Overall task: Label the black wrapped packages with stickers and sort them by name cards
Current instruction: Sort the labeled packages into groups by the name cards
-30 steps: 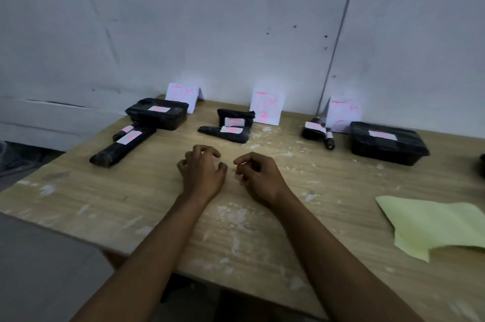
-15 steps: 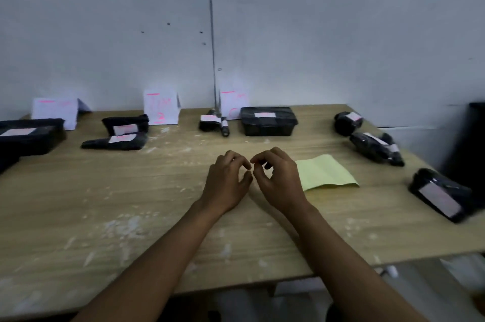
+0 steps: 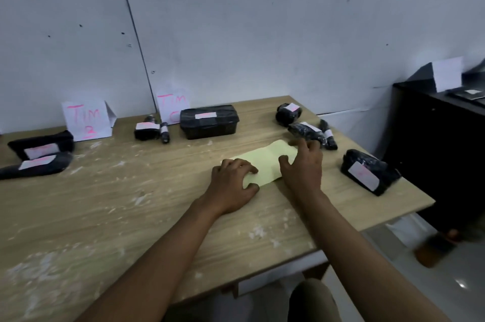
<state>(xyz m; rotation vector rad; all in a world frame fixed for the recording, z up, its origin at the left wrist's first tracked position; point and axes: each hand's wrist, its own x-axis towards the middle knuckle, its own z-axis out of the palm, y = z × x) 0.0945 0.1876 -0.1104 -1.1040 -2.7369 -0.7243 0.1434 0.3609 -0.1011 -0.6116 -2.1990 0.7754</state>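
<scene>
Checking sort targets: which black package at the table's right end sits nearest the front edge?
The bulky package with the big white sticker, right of the right hand; the others lie farther back.

Two bare forearms with no sleeves, watch or rings, ending in left hand (image 3: 231,185) and right hand (image 3: 301,164) with short nails, plus a knee in dull khaki cloth at the near edge.

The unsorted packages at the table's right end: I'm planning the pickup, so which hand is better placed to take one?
Right hand, probably. It rests on the yellow sheet beside the nearest wrapped package; the left hand lies farther away.
</scene>
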